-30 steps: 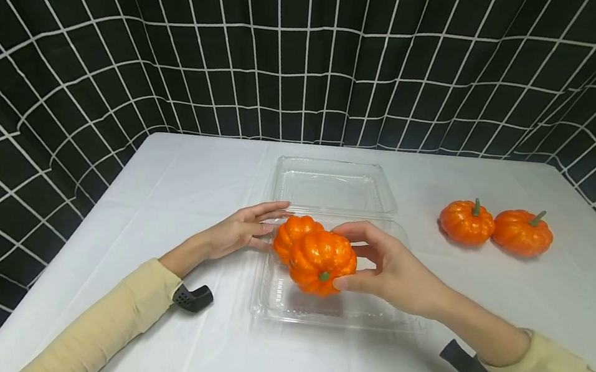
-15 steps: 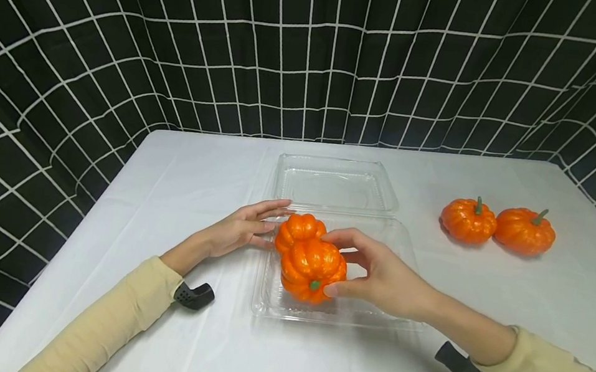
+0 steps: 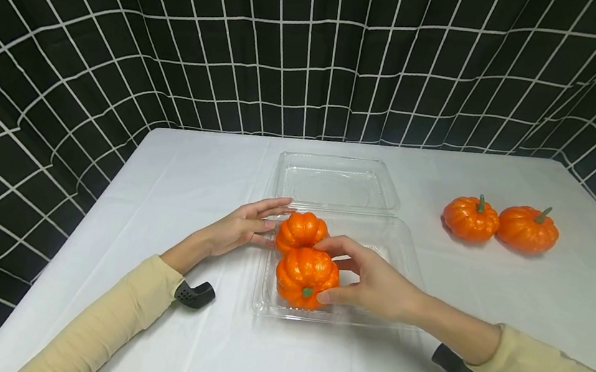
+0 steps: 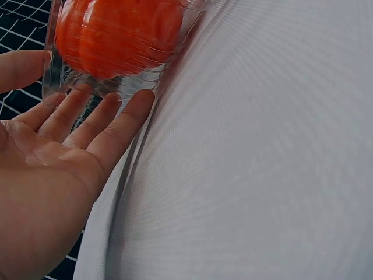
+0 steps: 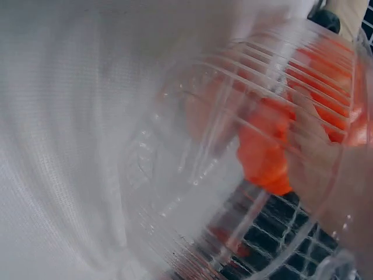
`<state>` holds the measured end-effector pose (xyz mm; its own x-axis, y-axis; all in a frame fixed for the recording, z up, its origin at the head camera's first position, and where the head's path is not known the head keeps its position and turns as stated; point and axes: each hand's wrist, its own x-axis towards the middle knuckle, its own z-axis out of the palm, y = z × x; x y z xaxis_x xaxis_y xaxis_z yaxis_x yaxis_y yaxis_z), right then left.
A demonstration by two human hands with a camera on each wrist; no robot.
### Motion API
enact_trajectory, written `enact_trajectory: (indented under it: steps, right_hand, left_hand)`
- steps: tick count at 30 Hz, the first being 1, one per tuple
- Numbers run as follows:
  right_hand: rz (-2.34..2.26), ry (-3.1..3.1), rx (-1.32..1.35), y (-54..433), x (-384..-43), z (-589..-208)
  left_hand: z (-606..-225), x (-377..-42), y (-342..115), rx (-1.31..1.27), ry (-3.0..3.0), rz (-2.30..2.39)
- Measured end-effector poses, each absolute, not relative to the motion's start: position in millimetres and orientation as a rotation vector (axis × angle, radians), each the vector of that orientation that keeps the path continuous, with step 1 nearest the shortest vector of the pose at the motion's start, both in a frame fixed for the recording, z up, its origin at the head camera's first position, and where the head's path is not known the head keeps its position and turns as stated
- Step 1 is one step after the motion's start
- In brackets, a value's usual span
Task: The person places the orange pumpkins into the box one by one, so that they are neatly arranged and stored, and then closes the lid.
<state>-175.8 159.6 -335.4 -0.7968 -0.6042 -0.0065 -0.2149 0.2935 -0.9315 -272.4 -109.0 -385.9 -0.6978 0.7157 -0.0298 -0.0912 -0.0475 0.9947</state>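
My right hand [image 3: 376, 282] holds a small orange pumpkin [image 3: 304, 275] by its right side, thumb near the green stem and fingers at the back. This pumpkin is in the front left part of a clear plastic clamshell container [image 3: 365, 317]. Just behind it, a second pumpkin [image 3: 300, 231] sits in the back left part. My left hand [image 3: 232, 231] rests at the container's left side with its fingers extended. In the left wrist view, fingertips [image 4: 140, 102] touch the clear wall below an orange pumpkin [image 4: 119, 35]. The right wrist view looks through the clear plastic wall.
The container's lid [image 3: 338, 182] lies folded back behind the base. Two more orange pumpkins [image 3: 471, 219] with green stems stand side by side at the right rear of the white-covered table [image 3: 211, 156]. Black curtains [image 3: 259, 49] with a white grid surround the table.
My right hand has brought the held pumpkin left and toward the front, down into the container's front left. The pumpkin behind it now shows more fully. My left hand stays in place.
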Motion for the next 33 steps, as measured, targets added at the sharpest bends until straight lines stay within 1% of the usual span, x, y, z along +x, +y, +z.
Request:
enact_trajectory:
  steps: [12, 30, 33]
  right_hand:
    - [-1.458, 2.262, -0.693, 155.9, -175.9, -339.8]
    - [-1.398, 2.328, -0.761, 153.5, -176.2, -343.9]
    - [-1.419, 2.303, -0.732, 153.0, -175.9, -343.4]
  left_hand:
    - [-386.2, -273.1, -108.6, 0.666, 1.657, 1.803]
    - [-384.8, -272.0, -109.5, 0.683, 1.666, 1.803]
    - [-385.1, -271.9, -109.5, 0.699, 1.662, 1.801]
